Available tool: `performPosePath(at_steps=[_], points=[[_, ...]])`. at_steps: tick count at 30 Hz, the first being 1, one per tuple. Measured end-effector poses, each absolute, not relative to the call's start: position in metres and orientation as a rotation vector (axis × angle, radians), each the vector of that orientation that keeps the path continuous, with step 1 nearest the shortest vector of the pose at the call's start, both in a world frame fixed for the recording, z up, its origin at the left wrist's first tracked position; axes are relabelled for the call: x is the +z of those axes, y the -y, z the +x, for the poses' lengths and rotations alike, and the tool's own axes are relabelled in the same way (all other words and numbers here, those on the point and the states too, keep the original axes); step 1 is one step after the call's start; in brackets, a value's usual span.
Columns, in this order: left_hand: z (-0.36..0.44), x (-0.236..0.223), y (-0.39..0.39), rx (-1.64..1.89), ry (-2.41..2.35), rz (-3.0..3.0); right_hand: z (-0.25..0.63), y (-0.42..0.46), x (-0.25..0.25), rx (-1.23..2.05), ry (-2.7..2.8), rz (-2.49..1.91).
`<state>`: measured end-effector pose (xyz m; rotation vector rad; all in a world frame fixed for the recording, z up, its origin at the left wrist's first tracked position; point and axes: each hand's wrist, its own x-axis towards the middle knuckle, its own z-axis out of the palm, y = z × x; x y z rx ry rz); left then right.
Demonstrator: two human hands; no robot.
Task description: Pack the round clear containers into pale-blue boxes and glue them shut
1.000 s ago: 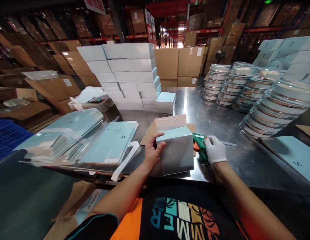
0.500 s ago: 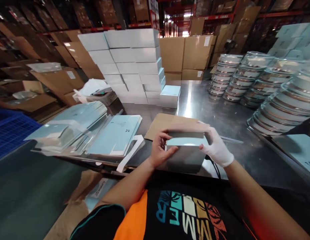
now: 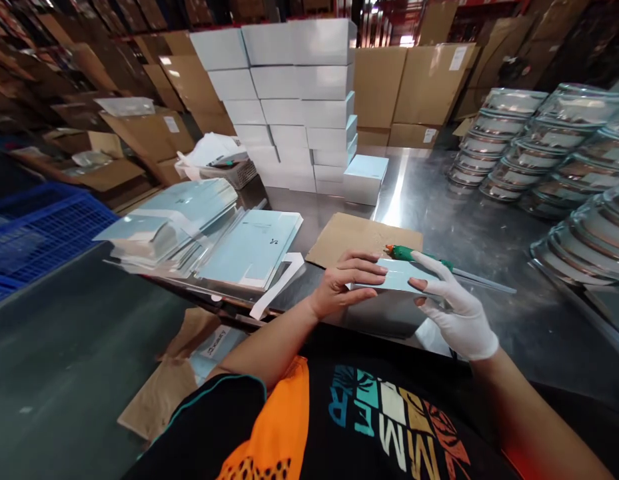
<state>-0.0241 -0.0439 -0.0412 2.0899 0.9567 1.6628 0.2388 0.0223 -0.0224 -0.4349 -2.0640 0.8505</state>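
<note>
A small light-blue carton point(image 3: 400, 275) stands at the table's near edge in front of me, its blue top down flat and its front side grey in shadow. My bare left hand point(image 3: 350, 285) rests its stretched fingers on the left part of that top, thumb along the front edge. On the right, my right hand point(image 3: 458, 312), in a white glove with bare fingertips, touches the carton with spread fingers. Just behind the carton lies a green glue gun point(image 3: 404, 253) with an orange tip, partly hidden by the right hand. Under its tip is a brown cardboard sheet point(image 3: 346, 233).
Flat blue carton blanks point(image 3: 254, 243) lie to the left beside a curled white strip point(image 3: 279, 287). White cartons point(image 3: 294, 100) are stacked at the back, with one finished-looking box point(image 3: 365, 180) beside them. Glass-lidded round containers point(image 3: 504, 140) stand in piles at right. A blue crate point(image 3: 49, 227) is far left.
The carton's raised flap has come down flat, showing the blue top and the glue gun behind. My left fingers moved onto the top, and my right fingers spread. The view has shifted.
</note>
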Motion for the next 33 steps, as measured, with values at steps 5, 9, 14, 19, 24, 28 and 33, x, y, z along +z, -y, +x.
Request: performPosePath(at_steps=[5,9,14,19,24,28,33], points=[[-0.027,-0.047,0.042,1.678,-0.894,2.150,0.238,-0.019,-0.047,0.801,2.002,-0.536],[-0.020,-0.088,0.046,1.837,-0.980,1.868,0.236,-0.016,-0.079,0.942,1.913,-0.845],[-0.020,-0.141,0.068,1.415,-1.373,1.466,0.235,-0.003,-0.091,1.152,1.838,-0.991],[-0.004,-0.132,0.071,1.466,-1.355,1.098,0.238,0.000,-0.079,1.168,1.569,-1.005],[0.055,-0.104,0.048,1.517,-0.958,0.632,0.241,-0.011,-0.066,1.136,1.267,-1.035],[0.084,-0.074,0.010,1.563,-0.898,0.601,0.266,-0.029,-0.064,1.061,1.342,-1.040],[0.053,-0.015,-0.078,1.672,-0.936,0.587,0.338,-0.057,-0.105,0.617,1.536,-1.267]])
